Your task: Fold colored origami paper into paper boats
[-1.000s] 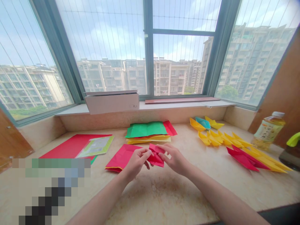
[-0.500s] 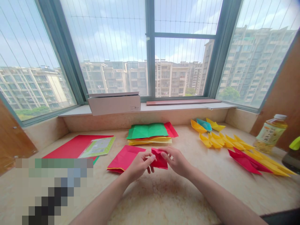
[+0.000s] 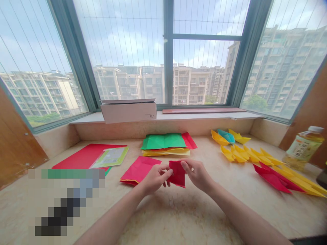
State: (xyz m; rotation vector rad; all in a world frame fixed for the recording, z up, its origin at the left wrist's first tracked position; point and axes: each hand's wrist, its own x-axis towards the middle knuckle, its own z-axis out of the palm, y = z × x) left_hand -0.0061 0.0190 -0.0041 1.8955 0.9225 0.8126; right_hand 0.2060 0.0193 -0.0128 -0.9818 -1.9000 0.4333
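Between my hands is a small folded piece of red paper [image 3: 177,174], held up just above the counter. My left hand [image 3: 158,177] pinches its left edge, with the lower fingers curled underneath. On the other side, my right hand [image 3: 198,174] grips the upper right edge between thumb and fingers. A stack of red folded sheets [image 3: 140,168] with a yellow edge lies just left of my left hand. Beyond the hands rests a pile of creased green paper [image 3: 165,141], with yellow and red sheets under it.
Yellow folded paper boats [image 3: 237,153], a blue boat [image 3: 226,136] and a red boat [image 3: 277,178] sit at the right, near a drink bottle [image 3: 305,148]. At left lie red sheets [image 3: 76,156] and a clear packet [image 3: 112,156]. A white box [image 3: 129,113] stands on the sill.
The small red paper has turned in my fingers and now shows a flatter, more upright face. My right hand's grip has shifted slightly along its edge. The view has swung a little left.
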